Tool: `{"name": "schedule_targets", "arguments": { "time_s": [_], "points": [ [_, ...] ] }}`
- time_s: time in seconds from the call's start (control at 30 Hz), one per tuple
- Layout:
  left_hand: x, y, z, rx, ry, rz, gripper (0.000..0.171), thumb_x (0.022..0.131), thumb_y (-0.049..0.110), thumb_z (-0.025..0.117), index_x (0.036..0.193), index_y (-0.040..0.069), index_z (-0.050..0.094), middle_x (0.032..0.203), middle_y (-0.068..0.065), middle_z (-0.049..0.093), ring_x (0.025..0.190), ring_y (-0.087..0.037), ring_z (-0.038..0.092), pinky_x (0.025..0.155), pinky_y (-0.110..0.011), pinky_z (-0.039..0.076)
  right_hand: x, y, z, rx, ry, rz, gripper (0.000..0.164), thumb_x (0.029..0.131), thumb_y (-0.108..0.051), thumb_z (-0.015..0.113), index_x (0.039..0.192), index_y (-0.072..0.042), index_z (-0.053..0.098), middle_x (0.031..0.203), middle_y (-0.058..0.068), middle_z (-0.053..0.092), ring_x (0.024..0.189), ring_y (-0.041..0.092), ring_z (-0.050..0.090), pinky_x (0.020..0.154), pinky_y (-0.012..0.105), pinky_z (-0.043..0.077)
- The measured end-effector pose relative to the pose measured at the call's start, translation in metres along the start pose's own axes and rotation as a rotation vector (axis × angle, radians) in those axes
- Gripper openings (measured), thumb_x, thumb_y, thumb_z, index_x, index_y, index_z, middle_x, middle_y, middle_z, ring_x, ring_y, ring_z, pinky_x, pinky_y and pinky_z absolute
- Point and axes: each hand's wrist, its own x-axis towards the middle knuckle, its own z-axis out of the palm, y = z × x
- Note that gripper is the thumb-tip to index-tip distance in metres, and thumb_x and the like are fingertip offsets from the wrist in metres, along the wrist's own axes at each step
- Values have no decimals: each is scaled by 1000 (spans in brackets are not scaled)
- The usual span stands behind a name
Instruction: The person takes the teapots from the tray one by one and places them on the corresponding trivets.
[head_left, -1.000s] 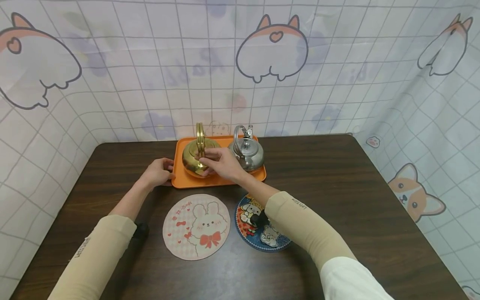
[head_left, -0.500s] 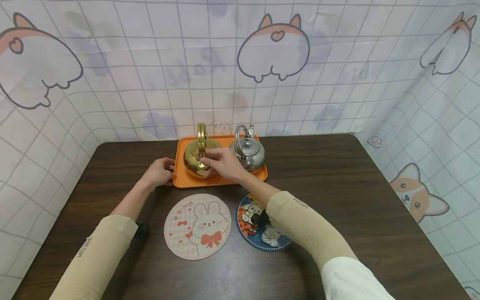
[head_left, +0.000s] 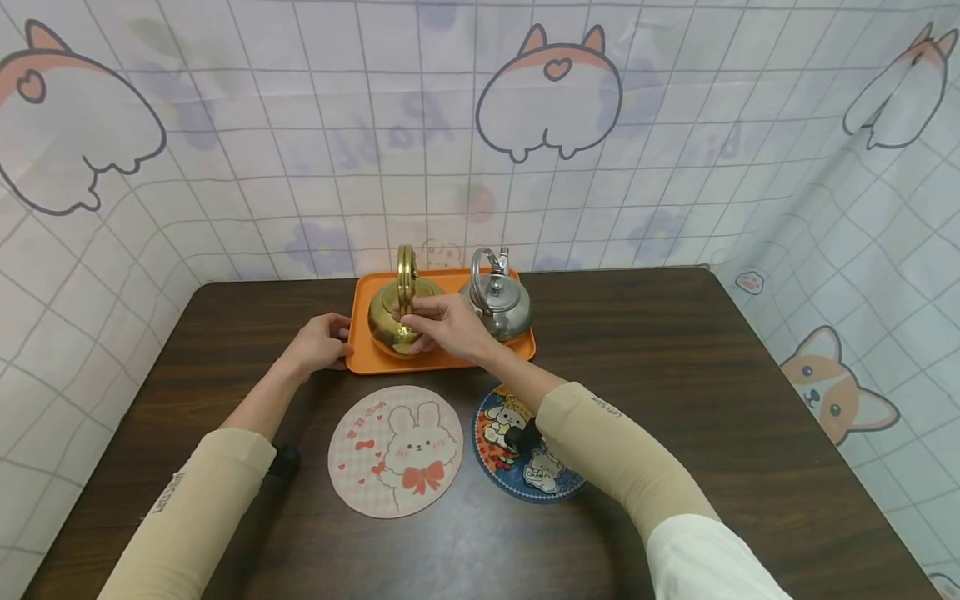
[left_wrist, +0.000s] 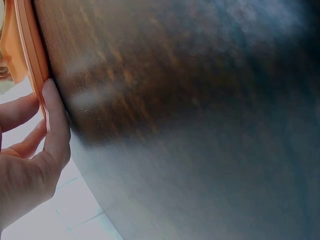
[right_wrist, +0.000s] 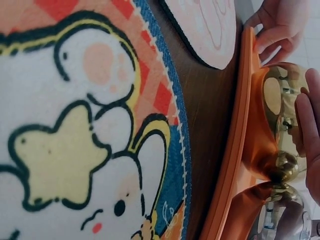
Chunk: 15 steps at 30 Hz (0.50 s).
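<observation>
An orange tray (head_left: pixel 366 360) lies at the back of the table, carrying a gold kettle (head_left: pixel 382 318) on its left and a silver kettle (head_left: pixel 512 310) on its right. My left hand (head_left: pixel 317 343) holds the tray's left edge; in the left wrist view the thumb and fingers of that hand (left_wrist: pixel 37 162) lie on either side of the tray rim (left_wrist: pixel 31 50). At the gold kettle's upright handle, my right hand (head_left: pixel 452 330) pinches the lower part between thumb and fingers. Its fingertips are partly hidden in the right wrist view, beside the shiny gold body (right_wrist: pixel 272 95).
A pink round rabbit mat (head_left: pixel 396 454) lies in front of the tray. Right of it is a blue round cartoon mat (head_left: pixel 495 454), partly covered by my right forearm. Behind the dark wooden table (head_left: pixel 660 358) hangs a white grid-patterned cloth (head_left: pixel 360 167).
Both hands keep their places on the tray and the gold kettle. The whole view shifts only very slightly; the kettles, tray and mats stay put.
</observation>
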Motion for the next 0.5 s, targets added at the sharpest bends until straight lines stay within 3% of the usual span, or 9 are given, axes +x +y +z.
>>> {"name": "schedule_targets", "arguments": {
  "time_s": [0.2, 0.5],
  "points": [
    [-1, 1, 0, 2, -1, 2, 57, 92, -6, 53, 143, -10, 29, 131, -27, 41, 105, -35, 55, 76, -37, 57, -8, -21, 3, -4, -8, -6, 35, 94, -3, 59, 127, 10, 56, 111, 24, 65, 70, 41, 67, 64, 52, 57],
    [-1, 1, 1, 2, 5, 4, 56, 92, -6, 53, 143, -9, 30, 130, -27, 42, 103, -34, 55, 75, -35, 58, -12, -28, 4, 44, -26, -45, 30, 95, 0, 57, 123, 12, 59, 112, 29, 62, 71, 45, 65, 64, 55, 55]
  ]
}}
